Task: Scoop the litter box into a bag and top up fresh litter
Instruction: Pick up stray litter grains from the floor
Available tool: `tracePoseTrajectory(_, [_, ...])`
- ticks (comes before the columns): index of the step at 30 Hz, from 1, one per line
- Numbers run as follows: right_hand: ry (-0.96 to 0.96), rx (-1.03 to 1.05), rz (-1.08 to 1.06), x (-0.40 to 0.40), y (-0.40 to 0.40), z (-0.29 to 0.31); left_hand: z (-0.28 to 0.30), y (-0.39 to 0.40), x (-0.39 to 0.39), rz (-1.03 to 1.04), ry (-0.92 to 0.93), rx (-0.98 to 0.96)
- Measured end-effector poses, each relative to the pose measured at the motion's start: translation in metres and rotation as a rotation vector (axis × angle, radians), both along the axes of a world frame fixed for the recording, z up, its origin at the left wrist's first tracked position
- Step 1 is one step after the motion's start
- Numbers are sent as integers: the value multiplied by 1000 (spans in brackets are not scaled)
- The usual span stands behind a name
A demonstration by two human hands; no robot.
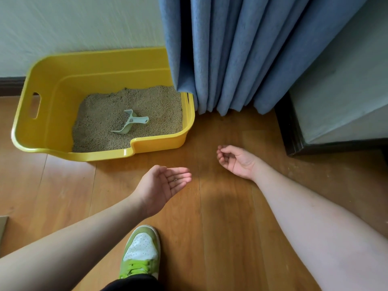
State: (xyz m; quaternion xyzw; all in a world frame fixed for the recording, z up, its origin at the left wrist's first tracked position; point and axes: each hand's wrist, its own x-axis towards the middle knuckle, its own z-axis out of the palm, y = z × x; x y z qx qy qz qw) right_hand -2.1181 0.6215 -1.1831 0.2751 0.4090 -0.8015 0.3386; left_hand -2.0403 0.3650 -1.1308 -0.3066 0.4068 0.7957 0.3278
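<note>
A yellow litter box (pixel 52 85) stands on the wood floor against the wall at the upper left. Beige litter (pixel 100 114) covers its bottom, and a pale green scoop (pixel 131 124) lies in the litter. My left hand (pixel 165 185) hovers palm up in front of the box, cupped, with a few litter grains on the fingers. To the right, my right hand (pixel 235 161) is low over the floor, palm up, fingers curled in with their tips pinched together. Whether they pinch a grain I cannot tell. No bag is in view.
A blue curtain (pixel 241 53) hangs over the box's right end. A dark-based pale block (pixel 336 114) stands at the right. My green and white shoe (pixel 140 250) is at the bottom centre. A few grains (pixel 192 189) lie on the floor.
</note>
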Motion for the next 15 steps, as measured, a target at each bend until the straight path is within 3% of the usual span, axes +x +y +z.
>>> tracePoseTrajectory(8, [-85,89,68,10,-11,8,2,0,9,4,-6,5])
tracePoseTrajectory(11, [-59,343,101,4,-20,1,4,-2,5,7,-6,13])
tracePoseTrajectory(15, [210,923,379,3,-36,-13,4,-3,-3,33,-10,35])
